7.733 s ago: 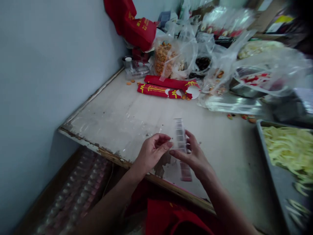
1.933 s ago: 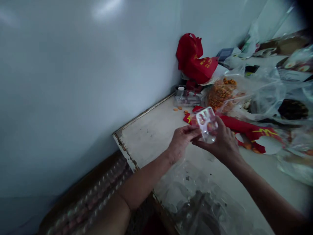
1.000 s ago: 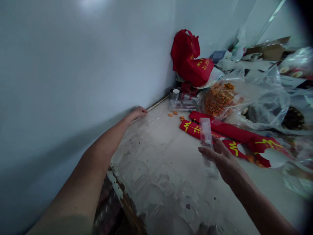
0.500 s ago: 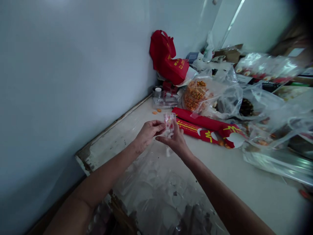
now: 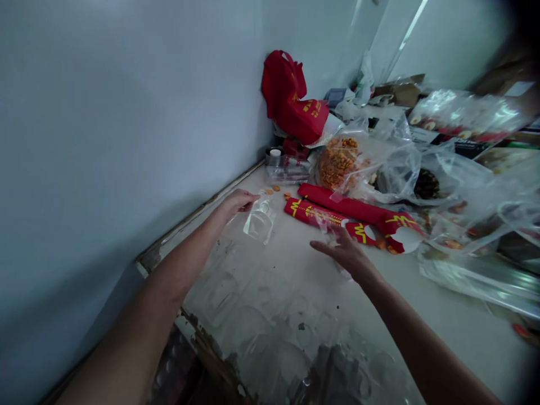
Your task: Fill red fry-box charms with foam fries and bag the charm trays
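My left hand (image 5: 241,201) has its fingers closed on the edge of a clear plastic piece with round moulded shapes (image 5: 259,220), over the left part of the table. Farther right, my right hand (image 5: 343,250) has its thumb stretched out. A clear packet with small pinkish marks (image 5: 323,219) shows beyond its fingers and seems held there, though the grip itself is hidden. Just behind this packet lies a red sleeve with yellow print (image 5: 307,210). More clear moulded plastic (image 5: 253,320) covers the near part of the table.
Small orange pieces (image 5: 276,188) lie beyond my left hand. A second red roll (image 5: 358,207), a bag of orange snacks (image 5: 337,164) and clear bags (image 5: 447,174) spread to the right. A red bag (image 5: 295,107) leans at the wall (image 5: 126,112).
My hands were together at the packet and have moved apart. The right hand went right with the packet; the left went left and now has a clear plastic piece.
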Available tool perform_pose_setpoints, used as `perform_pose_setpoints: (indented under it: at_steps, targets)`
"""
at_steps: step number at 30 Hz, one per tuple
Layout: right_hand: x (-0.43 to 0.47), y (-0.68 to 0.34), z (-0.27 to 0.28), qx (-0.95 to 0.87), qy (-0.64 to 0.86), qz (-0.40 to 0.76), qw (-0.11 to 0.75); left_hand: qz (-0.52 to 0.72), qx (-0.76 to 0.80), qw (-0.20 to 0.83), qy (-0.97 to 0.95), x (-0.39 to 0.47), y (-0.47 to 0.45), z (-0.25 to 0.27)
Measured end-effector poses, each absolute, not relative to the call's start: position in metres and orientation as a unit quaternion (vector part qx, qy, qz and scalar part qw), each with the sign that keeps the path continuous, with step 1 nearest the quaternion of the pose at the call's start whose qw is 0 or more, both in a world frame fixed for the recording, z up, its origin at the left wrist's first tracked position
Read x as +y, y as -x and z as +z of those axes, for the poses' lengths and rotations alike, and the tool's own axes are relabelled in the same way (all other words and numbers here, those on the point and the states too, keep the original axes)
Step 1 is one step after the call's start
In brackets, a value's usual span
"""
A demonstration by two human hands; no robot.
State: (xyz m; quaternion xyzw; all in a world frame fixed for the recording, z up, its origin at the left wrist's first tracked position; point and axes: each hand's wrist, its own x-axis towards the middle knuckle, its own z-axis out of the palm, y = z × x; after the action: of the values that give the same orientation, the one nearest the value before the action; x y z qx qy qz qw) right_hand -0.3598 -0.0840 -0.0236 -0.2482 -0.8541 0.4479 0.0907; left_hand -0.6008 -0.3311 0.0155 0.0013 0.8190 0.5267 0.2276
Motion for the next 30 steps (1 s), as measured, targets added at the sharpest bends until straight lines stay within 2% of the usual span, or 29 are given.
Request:
perform_pose_setpoints:
  at_steps: [4,8,10,14,19,23,27,30]
  targets:
    - [-0.078,0.335,-0.033,-0.943,0.23,0.239,0.04,0.398,0.909,0.12,-0.039,-0.34,0.592,0.01]
    - [-0.059,0.318,-0.037,-0.964,0.205,0.166,0.024,0.124,0.977,0.01,-0.175,-0.349,0.563,-0.012]
    - [-0.047,0.316,-0.04,-0.96,0.203,0.191,0.001,0.057,0.979,0.018,-0.195,-0.355,0.558,-0.022]
    - [-0.043,0.325,-0.04,-0.919,0.237,0.316,-0.019,0.049,0.977,0.014,-0.205,-0.367,0.568,-0.029]
    - [-0.089,0.36,-0.031,-0.848,0.253,0.464,0.019,0.035,0.976,-0.019,-0.216,-0.381,0.577,-0.022]
    - [-0.134,0.39,-0.036,-0.802,0.252,0.542,0.018,0.039,0.977,-0.07,-0.196,-0.391,0.574,-0.024]
    - [-0.162,0.402,-0.046,-0.786,0.244,0.568,-0.014,0.048,0.982,-0.064,-0.172,-0.396,0.57,-0.027]
    - [-0.17,0.404,-0.049,-0.836,0.199,0.511,-0.029,0.044,0.986,-0.052,-0.155,-0.398,0.57,-0.026]
